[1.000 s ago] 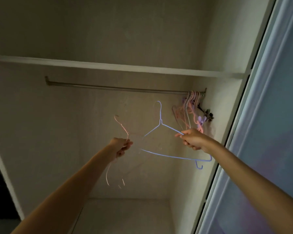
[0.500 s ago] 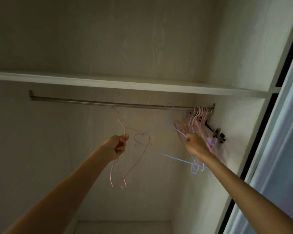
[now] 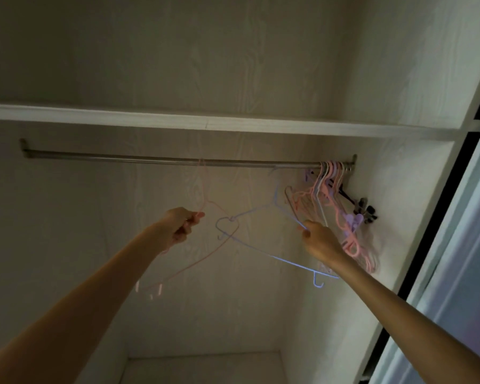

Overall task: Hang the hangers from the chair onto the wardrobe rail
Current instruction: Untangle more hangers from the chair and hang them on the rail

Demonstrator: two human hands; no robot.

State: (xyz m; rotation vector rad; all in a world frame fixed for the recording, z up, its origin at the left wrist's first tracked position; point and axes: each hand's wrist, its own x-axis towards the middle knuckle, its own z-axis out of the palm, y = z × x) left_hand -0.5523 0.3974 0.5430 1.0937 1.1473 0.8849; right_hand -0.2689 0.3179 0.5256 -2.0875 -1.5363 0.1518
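I'm reaching up into the wardrobe with both arms, a hanger in each hand. My left hand is gripping the pink hanger at its neck, fingers curled round the thin wire, and its hook is sitting right up at the wardrobe rail. In this dim light I'm not able to say whether it is over the bar or only just below it. My right hand is pinching the shoulder of the blue hanger, which is tilting, left end high, bottom bar sloping down to the right. Its hook is pointing up just short of the rail, not on it as far as I'm able to tell.

At the far right end of the rail a bunch of hung hangers is crowding together against the side wall, mostly pink, with some dark clips among them. So a good share of the job is looking done. These two in my hands are what's left here, and I'm judging the pink one is nearest to landing. The chair is out of view, so I'm not knowing whether more are waiting there. The shelf is running above the rail.
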